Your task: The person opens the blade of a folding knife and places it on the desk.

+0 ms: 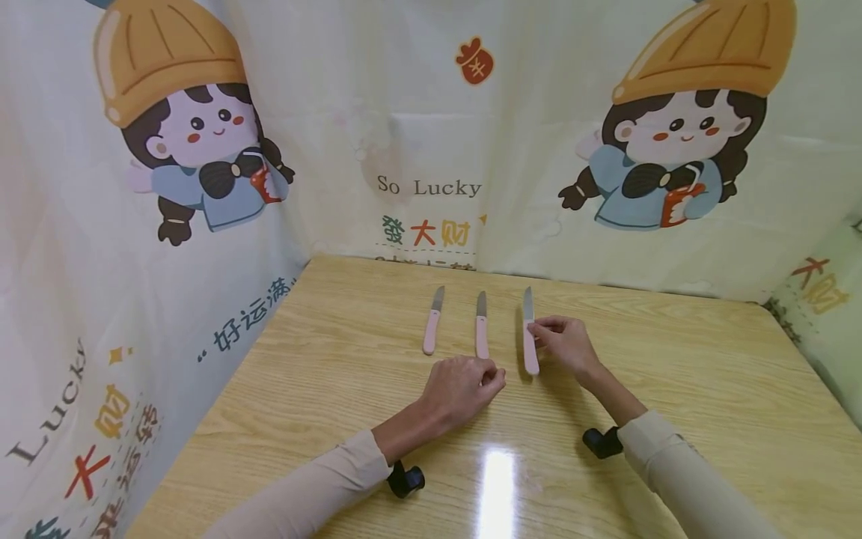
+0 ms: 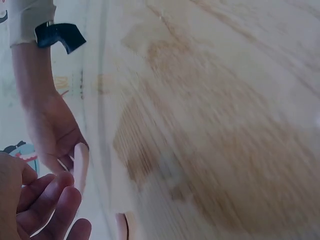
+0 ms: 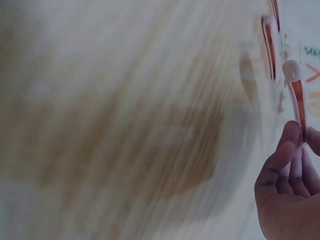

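Observation:
The right hand [image 1: 567, 346] pinches a small knife with a pink handle [image 1: 530, 358] between thumb and fingers. Its blade points to the far side, and the knife seems lifted slightly off the table. In the right wrist view, the fingertips grip this knife's handle [image 3: 298, 92]. To its left lie a middle pink-handled knife [image 1: 481, 333] and a left one [image 1: 432, 331], blades also facing away. Near the middle knife's handle end hovers the left hand [image 1: 461, 389]; its fingers [image 2: 55, 205] are loosely curled and hold nothing in the left wrist view.
The knives lie on a light wood-grain table [image 1: 673, 359]. A printed curtain [image 1: 337, 150] hangs along the table's back and left sides. Each wrist carries a black camera mount, the left mount [image 1: 406, 479] and the right mount [image 1: 601, 442]. Light reflects off the front of the tabletop.

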Action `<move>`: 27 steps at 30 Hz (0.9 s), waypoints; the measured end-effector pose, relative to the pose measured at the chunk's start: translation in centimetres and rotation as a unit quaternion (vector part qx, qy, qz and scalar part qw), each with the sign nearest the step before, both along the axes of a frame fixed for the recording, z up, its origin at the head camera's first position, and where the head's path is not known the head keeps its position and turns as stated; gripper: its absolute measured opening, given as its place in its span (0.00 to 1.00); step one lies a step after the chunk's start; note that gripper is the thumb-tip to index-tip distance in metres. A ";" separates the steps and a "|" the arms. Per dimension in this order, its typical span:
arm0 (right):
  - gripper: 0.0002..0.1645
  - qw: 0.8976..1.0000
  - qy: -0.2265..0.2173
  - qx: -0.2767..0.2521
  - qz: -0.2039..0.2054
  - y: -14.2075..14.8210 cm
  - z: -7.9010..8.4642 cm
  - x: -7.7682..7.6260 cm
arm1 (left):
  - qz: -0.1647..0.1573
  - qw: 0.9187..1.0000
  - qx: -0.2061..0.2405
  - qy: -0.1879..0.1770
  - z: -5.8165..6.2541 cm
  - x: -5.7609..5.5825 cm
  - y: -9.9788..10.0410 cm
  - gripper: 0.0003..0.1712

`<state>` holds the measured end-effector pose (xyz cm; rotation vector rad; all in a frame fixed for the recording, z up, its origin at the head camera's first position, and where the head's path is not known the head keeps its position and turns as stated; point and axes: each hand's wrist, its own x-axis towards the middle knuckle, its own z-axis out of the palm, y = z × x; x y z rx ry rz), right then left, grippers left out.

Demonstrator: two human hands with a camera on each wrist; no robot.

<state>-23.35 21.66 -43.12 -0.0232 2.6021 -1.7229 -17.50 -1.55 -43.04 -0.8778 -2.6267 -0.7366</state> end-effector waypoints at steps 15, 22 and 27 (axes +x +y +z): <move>0.17 0.983 0.033 0.182 -0.010 0.4 -1.2 -2.1 | 0.006 0.999 0.036 0.003 0.0 0.2 -0.5 0.16; 0.21 0.982 0.011 0.187 -0.015 0.3 -1.3 -1.7 | 0.009 0.999 0.040 -0.012 -0.3 0.4 -0.6 0.16; 0.24 0.979 -0.002 0.203 0.003 0.0 -1.2 -1.2 | 0.014 0.999 0.041 -0.017 -0.3 0.4 -0.6 0.15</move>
